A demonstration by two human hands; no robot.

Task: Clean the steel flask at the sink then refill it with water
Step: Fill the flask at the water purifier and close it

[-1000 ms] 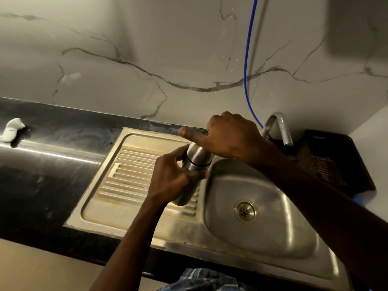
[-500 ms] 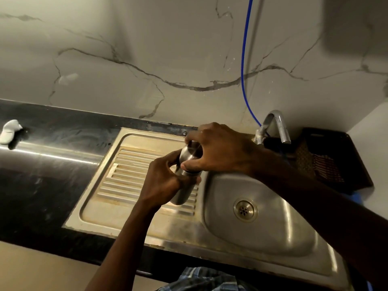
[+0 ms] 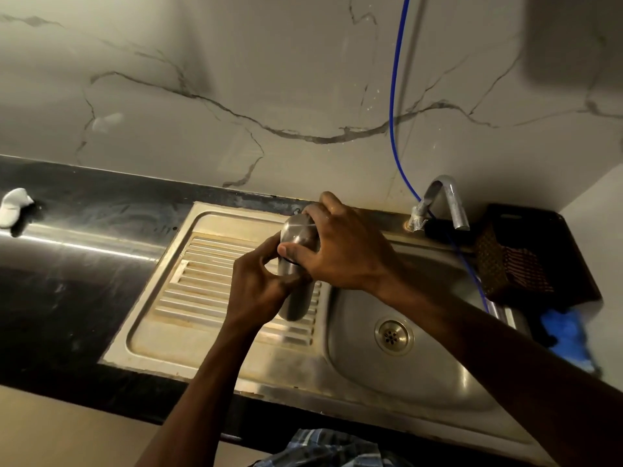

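Observation:
The steel flask (image 3: 296,298) is held upright above the ribbed drainboard (image 3: 202,291), just left of the sink bowl (image 3: 421,365). My left hand (image 3: 256,284) grips its body from the left. My right hand (image 3: 340,251) wraps over the steel cap (image 3: 296,230) at the top, thumb in front, fingers behind. A thin black ring shows where cap meets body. The flask's middle is hidden by my fingers. The curved tap (image 3: 445,200) stands at the back right of the sink; no water runs.
A blue hose (image 3: 392,112) hangs down the marble wall to the tap. A dark basket (image 3: 526,261) and something blue (image 3: 566,335) sit right of the sink. The black counter (image 3: 67,264) stretches left, with a white lump (image 3: 13,207) at its far end.
My right hand has turned around the cap, its thumb swinging to the front. The flask stays in my left hand over the drainboard. The view shifted slightly.

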